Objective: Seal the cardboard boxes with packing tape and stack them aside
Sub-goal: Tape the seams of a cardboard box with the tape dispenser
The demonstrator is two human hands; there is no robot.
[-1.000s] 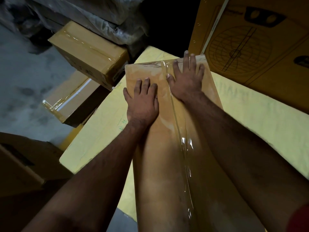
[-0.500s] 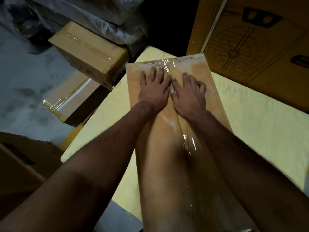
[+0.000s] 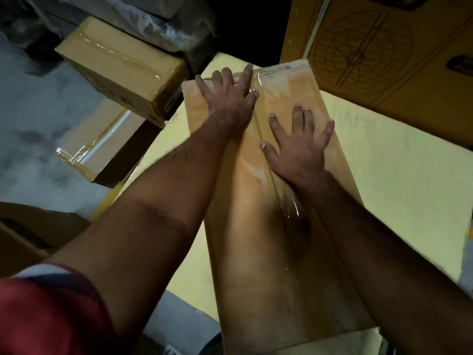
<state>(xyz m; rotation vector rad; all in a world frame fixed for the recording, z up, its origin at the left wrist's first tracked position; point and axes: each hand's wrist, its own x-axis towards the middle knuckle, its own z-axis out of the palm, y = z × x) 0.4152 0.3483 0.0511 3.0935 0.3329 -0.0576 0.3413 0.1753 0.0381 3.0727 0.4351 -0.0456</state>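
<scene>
At the far left edge, low in the view, sits a dim brown open cardboard carton point(image 3: 23, 242), mostly in shadow, and a red sleeve with a pale band point(image 3: 48, 311) fills the bottom corner. Beyond them lies the grey concrete floor point(image 3: 33, 119). On that floor a flat brown cardboard box bound with clear tape point(image 3: 102, 144) rests, and a second taped brown cardboard box point(image 3: 122, 70) leans tilted across its far end, against crumpled clear plastic sheeting point(image 3: 158, 24) behind.

Next comes the pale yellow desk point(image 3: 399, 175), its near left corner showing the floor beneath. Lying lengthwise on it, running away from the person, is the long narrow brown cardboard box point(image 3: 256, 265) being sealed. A strip of glossy clear packing tape point(image 3: 289, 208) runs down its middle seam to the far end.

The left hand point(image 3: 227, 98) lies flat near the box's far end, fingers straight and close together, palm down, its thumb side touching the tape. The right hand point(image 3: 299, 147) lies flat nearer the person, on the right half of the lid, fingers spread wide, its thumb at the tape line. Neither hand holds anything.

At the upper right stands a large orange-yellow cardboard carton printed with a fan outline point(image 3: 389, 55), its lower edge just beside the long box's far right corner.
</scene>
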